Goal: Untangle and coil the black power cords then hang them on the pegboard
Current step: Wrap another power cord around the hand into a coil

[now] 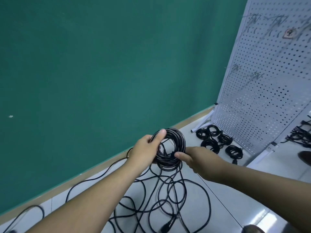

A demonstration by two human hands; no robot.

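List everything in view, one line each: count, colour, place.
held coil: one, black, lifted above the floor between both hands
loose cords: a tangle, count unclear, black, on the floor below the held coil
coiled bundles: about five, black, on the floor at the pegboard's foot
cord pile: one, black, at the right edge beyond the pegboard
pegboard: one, white, standing at right
hooks: several, grey metal, blurred, on the pegboard
tag: one, pale, high on the pegboard
wall: one, green, behind
floor: one, light grey, tiled
left hand: one, grips the held coil's left side, thumb over its rim
right hand: one, pinches the held coil's lower right
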